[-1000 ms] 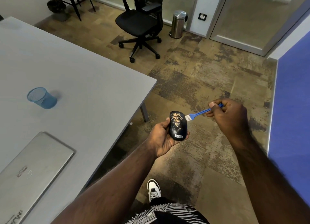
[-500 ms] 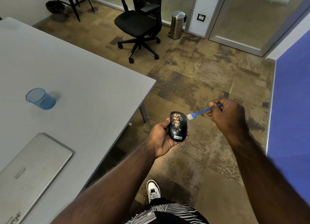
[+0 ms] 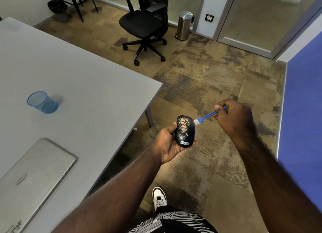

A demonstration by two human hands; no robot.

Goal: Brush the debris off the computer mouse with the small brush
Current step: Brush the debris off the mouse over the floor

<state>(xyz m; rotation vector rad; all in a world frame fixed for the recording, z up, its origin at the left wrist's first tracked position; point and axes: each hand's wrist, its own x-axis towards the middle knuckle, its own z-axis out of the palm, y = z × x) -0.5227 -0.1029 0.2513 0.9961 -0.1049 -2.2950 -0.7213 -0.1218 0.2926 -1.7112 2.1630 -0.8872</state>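
My left hand point(image 3: 168, 142) grips a black computer mouse point(image 3: 185, 131) out over the carpet, just off the table's corner. Orange-brown debris point(image 3: 184, 123) is scattered over the mouse's front half and down its middle. My right hand point(image 3: 232, 118) pinches the handle of a small blue brush point(image 3: 205, 116) between thumb and fingers. The white bristles sit at the mouse's upper right edge, touching it or a hair off; I cannot tell which.
A grey table point(image 3: 78, 86) fills the left, bearing a blue mesh cup point(image 3: 42, 102) and a closed silver laptop point(image 3: 33, 175). A black office chair point(image 3: 144, 23) and a steel bin point(image 3: 185, 25) stand farther back. A blue partition point(image 3: 303, 110) runs along the right.
The brush head pulled slightly away from the mouse's right edge and is now back beside it. The mouse has stayed in my left hand.
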